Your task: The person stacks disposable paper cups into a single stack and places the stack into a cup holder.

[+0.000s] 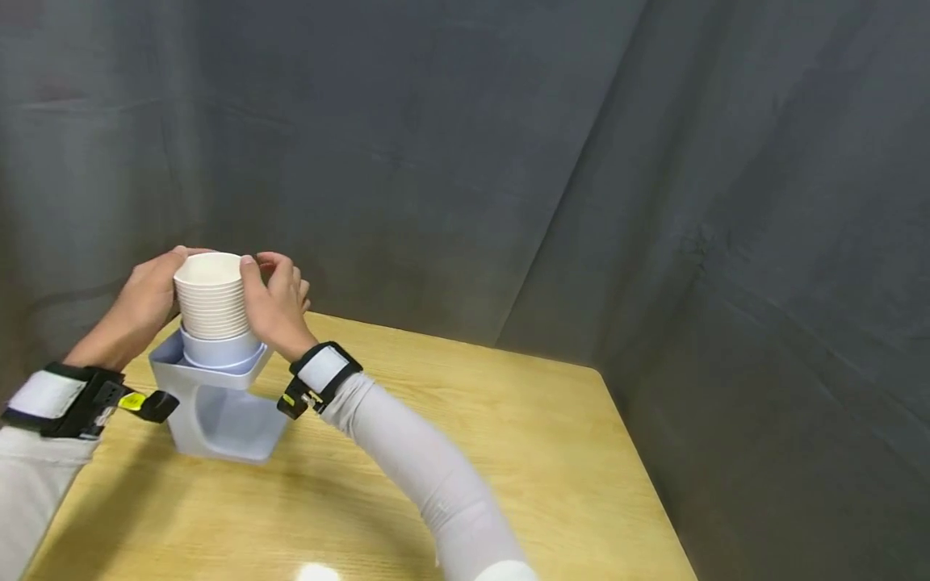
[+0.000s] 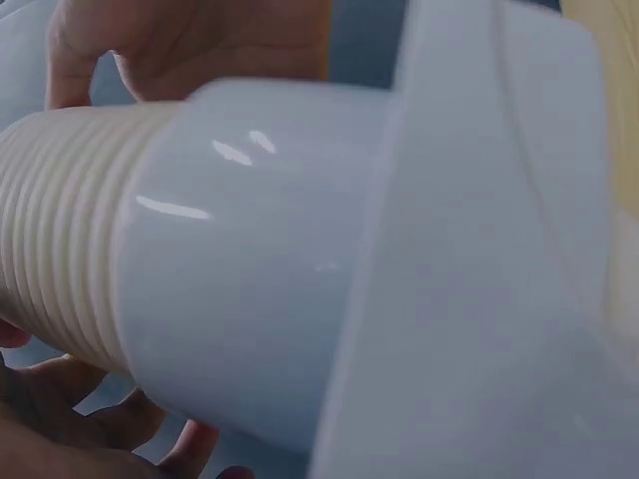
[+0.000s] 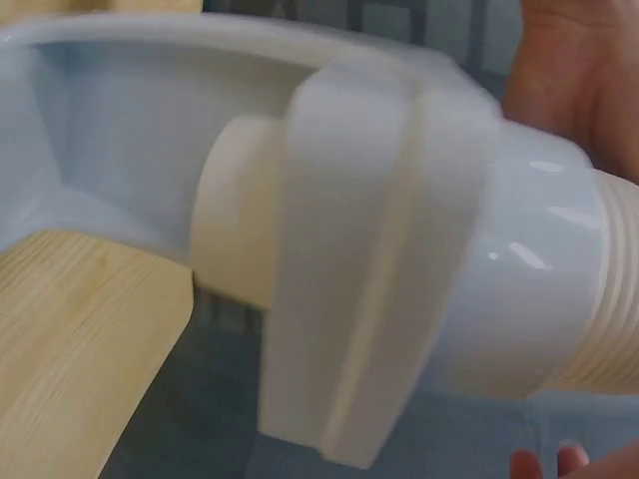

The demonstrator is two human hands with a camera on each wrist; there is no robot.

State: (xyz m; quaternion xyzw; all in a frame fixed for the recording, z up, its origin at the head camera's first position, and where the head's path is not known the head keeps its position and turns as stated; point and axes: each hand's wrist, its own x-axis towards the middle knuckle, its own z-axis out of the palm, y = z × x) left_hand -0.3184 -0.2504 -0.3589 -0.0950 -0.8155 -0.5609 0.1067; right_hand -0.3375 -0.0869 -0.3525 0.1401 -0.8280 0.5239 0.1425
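A tall stack of nested white paper cups [image 1: 212, 305] stands upright in the round collar [image 1: 218, 352] of a pale plastic cup dispenser [image 1: 187, 424]. My left hand [image 1: 148, 297] grips the stack's left side near the top, thumb at the upper rim. From the right, my right hand [image 1: 276, 305] holds the same stack, its thumb on the rim and its other fingers bent behind. The right wrist view shows the lower end of a cup [image 3: 237, 210] sticking out beneath the dispenser's upper platform [image 3: 344, 269]. The far sides of the cups are hidden.
The dispenser stands on a light wooden table [image 1: 465, 452], towards its left side. A dark grey curtain [image 1: 407, 177] hangs behind the table and along its right. A bright light reflection shows near the front edge.
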